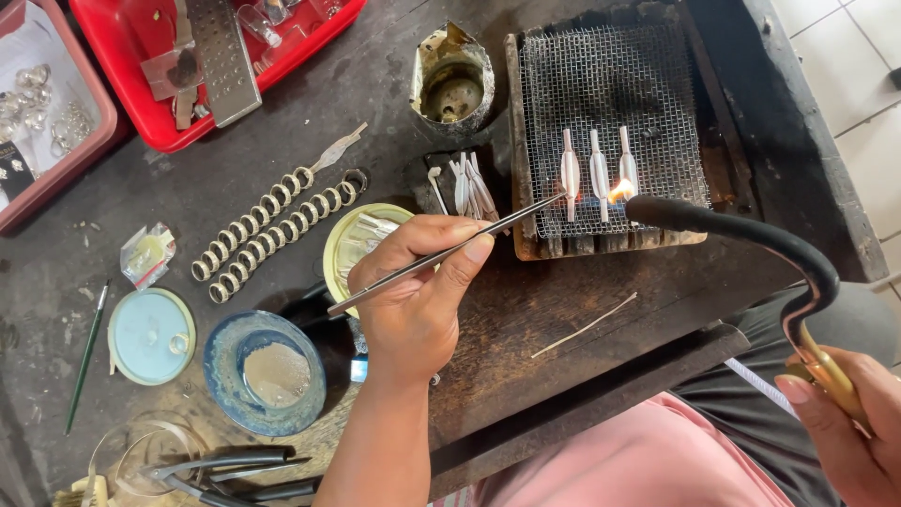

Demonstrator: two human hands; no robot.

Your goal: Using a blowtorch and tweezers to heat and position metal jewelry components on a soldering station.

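My left hand (419, 291) pinches long metal tweezers (450, 252), their tip touching the leftmost of three white leaf-shaped metal pieces (570, 172) that lie on a wire mesh pad (610, 113). My right hand (849, 413), at the lower right, grips the brass handle of a curved black torch (751, 235). Its small flame (619, 191) burns at the lower end of the rightmost pieces. Several more white pieces (469, 183) rest on a dark block left of the mesh.
A dirty metal cup (452, 84) stands behind the block. Two rows of joined rings (272, 230) lie on the dark bench. Nearby are a yellow-rimmed dish (334, 246), a blue bowl of powder (265, 373), a pale blue lid (150, 335), red trays (169, 122), and pliers (225, 474).
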